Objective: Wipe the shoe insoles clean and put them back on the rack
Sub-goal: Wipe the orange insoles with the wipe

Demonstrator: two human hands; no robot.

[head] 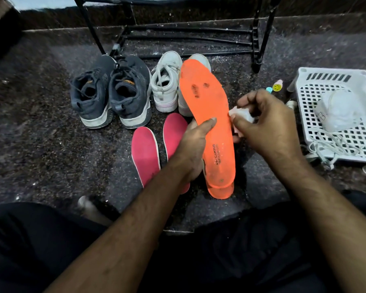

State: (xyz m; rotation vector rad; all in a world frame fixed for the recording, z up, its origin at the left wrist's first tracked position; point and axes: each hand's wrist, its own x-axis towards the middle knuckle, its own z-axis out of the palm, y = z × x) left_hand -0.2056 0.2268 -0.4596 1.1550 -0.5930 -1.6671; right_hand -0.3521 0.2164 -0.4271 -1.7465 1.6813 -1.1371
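My left hand [193,142] grips an orange insole [209,115] from its left side, thumb lying across its top face. A second orange insole peeks out beneath its heel end [220,192]. My right hand [262,121] pinches a small white wipe [242,114] against the insole's right edge. Two pink insoles [145,155] [174,130] lie flat on the dark speckled floor to the left. The black metal shoe rack [188,37] stands at the back, its lower bars bare.
A pair of dark grey sneakers [110,96] and a pair of white sneakers [167,85] stand in front of the rack. At the right, a white plastic basket [334,115] holds a white item and a cord. Small colourful items [276,86] lie beside it.
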